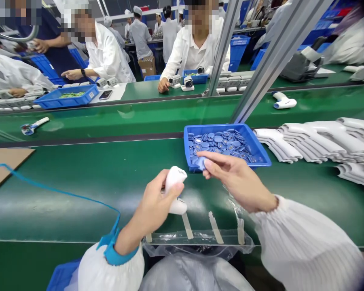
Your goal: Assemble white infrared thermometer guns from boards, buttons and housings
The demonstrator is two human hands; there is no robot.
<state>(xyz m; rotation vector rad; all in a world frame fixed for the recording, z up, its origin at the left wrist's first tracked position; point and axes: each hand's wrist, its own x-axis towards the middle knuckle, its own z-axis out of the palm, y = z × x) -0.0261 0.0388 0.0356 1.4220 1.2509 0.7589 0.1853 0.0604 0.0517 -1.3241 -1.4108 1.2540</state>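
My left hand is wrapped round a white plastic device housing, shaped like a small pistol-grip unit, with its end tilted up. In my right hand, a small blue oval cap is pinched between thumb and fingers. The cap is just right of the housing, apart from it, by the near left corner of a blue tray. Many similar blue oval pieces lie in that tray. A blue wrist strap with a cord circles my left wrist.
White housings are stacked right of the tray. Tape strips hold a clear plastic bag at the bench's front edge. Cardboard lies at left, and metal posts rise behind the tray. Co-workers sit across the green conveyor.
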